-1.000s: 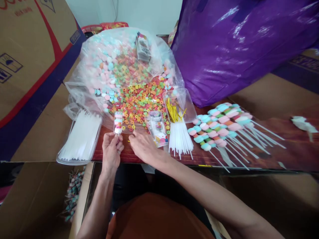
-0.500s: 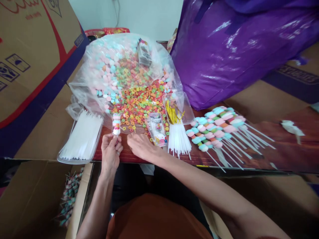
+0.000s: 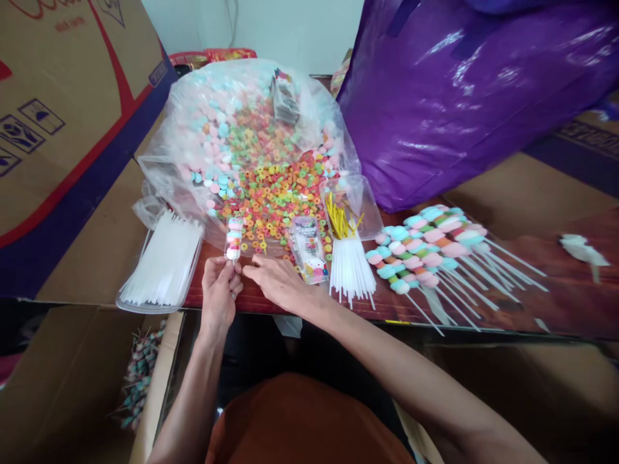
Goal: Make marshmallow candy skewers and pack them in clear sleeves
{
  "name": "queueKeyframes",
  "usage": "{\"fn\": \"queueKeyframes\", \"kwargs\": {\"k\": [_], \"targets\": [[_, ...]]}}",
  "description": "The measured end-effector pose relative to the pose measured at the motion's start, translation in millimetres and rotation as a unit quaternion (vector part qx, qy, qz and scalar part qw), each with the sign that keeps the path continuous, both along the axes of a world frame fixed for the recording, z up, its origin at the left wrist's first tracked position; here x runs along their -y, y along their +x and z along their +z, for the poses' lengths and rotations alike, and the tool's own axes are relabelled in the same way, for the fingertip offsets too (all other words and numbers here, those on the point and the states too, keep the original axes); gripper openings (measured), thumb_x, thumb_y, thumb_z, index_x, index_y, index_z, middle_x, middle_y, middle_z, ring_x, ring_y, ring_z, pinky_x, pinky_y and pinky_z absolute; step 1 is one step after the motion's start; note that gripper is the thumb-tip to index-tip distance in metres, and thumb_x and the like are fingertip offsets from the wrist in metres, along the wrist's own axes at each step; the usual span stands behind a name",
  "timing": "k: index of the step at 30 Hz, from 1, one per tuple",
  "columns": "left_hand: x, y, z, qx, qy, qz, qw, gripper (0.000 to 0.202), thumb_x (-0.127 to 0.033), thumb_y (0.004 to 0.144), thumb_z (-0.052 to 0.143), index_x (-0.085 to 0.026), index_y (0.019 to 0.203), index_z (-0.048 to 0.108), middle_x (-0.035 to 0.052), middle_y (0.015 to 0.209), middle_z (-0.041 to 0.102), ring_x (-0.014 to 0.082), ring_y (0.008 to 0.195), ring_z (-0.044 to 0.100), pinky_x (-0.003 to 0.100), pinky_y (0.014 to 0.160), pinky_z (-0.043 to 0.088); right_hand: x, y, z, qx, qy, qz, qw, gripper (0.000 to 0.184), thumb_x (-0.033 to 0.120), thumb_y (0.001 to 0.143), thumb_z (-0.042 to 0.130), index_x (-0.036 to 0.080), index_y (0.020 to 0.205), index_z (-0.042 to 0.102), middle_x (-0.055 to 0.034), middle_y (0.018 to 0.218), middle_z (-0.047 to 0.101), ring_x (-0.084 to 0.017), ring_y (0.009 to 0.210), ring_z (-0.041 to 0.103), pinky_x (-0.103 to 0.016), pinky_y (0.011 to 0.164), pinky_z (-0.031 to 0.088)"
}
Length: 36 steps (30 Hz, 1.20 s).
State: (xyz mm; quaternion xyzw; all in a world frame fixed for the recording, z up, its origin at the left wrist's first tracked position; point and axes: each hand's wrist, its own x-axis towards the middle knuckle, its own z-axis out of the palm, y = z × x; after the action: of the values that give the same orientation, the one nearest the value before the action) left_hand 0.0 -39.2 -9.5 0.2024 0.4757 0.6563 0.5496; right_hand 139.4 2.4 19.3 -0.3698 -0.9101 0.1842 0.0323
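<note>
While the left hand [image 3: 218, 291] is closed around the lower end of a small candy skewer [image 3: 234, 238] wrapped in a clear plastic sleeve, the head view shows that skewer standing upright just above the near edge of the dark red-brown wooden table [image 3: 483, 303], in front of the sweets. Thumb and fingers pinch it at the base. The right hand [image 3: 274, 280] lies low on the table just beside it, fingers stretched towards the left hand's fingertips and almost touching them; whether it holds anything between them I cannot tell.

Behind both hands spreads a large clear plastic bag [image 3: 193, 161] heaped with coloured ring sweets [image 3: 275, 193] and pastel pink and blue marshmallows [image 3: 213, 138]. Left of the hands sits a clear plastic tray of white sticks [image 3: 162, 267]. To the right lie a flat printed packet [image 3: 309, 248], a loose bundle of white sticks [image 3: 351, 270] topped by yellow twist ties [image 3: 338, 222], then a row of finished pastel marshmallow skewers [image 3: 425, 248]. A shiny purple plastic bag [image 3: 474, 96] rises behind them, and a brown cardboard box [image 3: 58, 96] leans at the left.
</note>
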Motion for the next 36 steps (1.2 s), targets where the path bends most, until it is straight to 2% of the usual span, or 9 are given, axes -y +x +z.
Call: {"fn": "queueKeyframes", "kwargs": {"k": [2,6,11,14,22,27,36], "targets": [[1.1,-0.7,0.9,0.004,-0.004,0.000,1.000,0.033,-0.024,0.072,0.076,-0.021,0.087,0.047,-0.0035,0.066,0.061,0.0023,0.045,0.033,0.013,0.043,0.021,-6.3,0.2,1.8,0.013,-0.007,0.038,0.999,0.033,0.007,0.095,0.043,0.022,0.108,0.069,-0.0064,0.095,0.062,-0.015,0.074,0.054,-0.027,0.060,0.030],[1.7,-1.8,1.6,0.012,-0.004,-0.001,1.000,0.034,-0.024,0.071,0.076,-0.021,0.087,0.047,-0.0033,0.066,0.061,0.0017,0.044,0.032,0.013,0.043,0.019,-24.3,5.5,-0.7,0.021,-0.031,0.081,0.996,0.033,0.002,0.089,0.047,0.020,0.100,0.073,-0.0046,0.090,0.062,-0.014,0.072,0.051,-0.029,0.059,0.025],[0.9,-2.7,1.0,0.020,-0.004,-0.002,1.000,0.036,-0.025,0.071,0.078,-0.022,0.087,0.046,-0.0031,0.067,0.061,0.0016,0.044,0.032,0.013,0.044,0.020,-40.1,8.0,-4.0,-0.016,-0.055,0.116,0.992,0.027,0.005,0.087,0.055,0.019,0.100,0.074,-0.0039,0.091,0.065,-0.016,0.079,0.054,-0.028,0.063,0.028],[1.2,-3.2,1.0,0.019,-0.008,-0.003,1.000,0.035,-0.026,0.072,0.077,-0.022,0.087,0.046,-0.0033,0.067,0.061,0.0015,0.045,0.032,0.013,0.044,0.020,-44.0,7.9,-3.9,-0.019,-0.059,0.134,0.989,0.027,0.001,0.083,0.055,0.018,0.096,0.072,-0.0044,0.092,0.065,-0.016,0.079,0.053,-0.028,0.066,0.029],[1.5,-3.2,0.6,0.014,-0.014,-0.004,1.000,0.033,-0.025,0.074,0.076,-0.022,0.088,0.046,-0.0030,0.068,0.060,0.0019,0.045,0.032,0.013,0.044,0.020,-48.7,9.1,-1.4,-0.027,-0.059,0.162,0.985,0.023,-0.002,0.080,0.052,0.016,0.084,0.065,-0.0031,0.086,0.061,-0.016,0.080,0.053,-0.027,0.070,0.032],[1.2,-3.3,-0.1,0.020,-0.018,-0.004,1.000,0.032,-0.025,0.075,0.076,-0.022,0.088,0.047,-0.0027,0.068,0.060,0.0019,0.045,0.032,0.013,0.045,0.022,-52.5,11.4,2.7,-0.008,-0.060,0.169,0.984,0.020,0.000,0.080,0.055,0.018,0.077,0.064,-0.0013,0.080,0.060,-0.015,0.075,0.050,-0.028,0.063,0.027],[0.6,-3.4,-1.1,0.025,-0.009,-0.001,1.000,0.032,-0.024,0.074,0.076,-0.022,0.089,0.047,-0.0026,0.069,0.061,0.0016,0.046,0.033,0.013,0.045,0.024,-57.1,17.8,-11.0,-0.068,-0.086,0.159,0.981,0.021,0.003,0.080,0.055,0.019,0.073,0.066,0.0014,0.074,0.059,-0.013,0.071,0.050,-0.027,0.064,0.027]]}}
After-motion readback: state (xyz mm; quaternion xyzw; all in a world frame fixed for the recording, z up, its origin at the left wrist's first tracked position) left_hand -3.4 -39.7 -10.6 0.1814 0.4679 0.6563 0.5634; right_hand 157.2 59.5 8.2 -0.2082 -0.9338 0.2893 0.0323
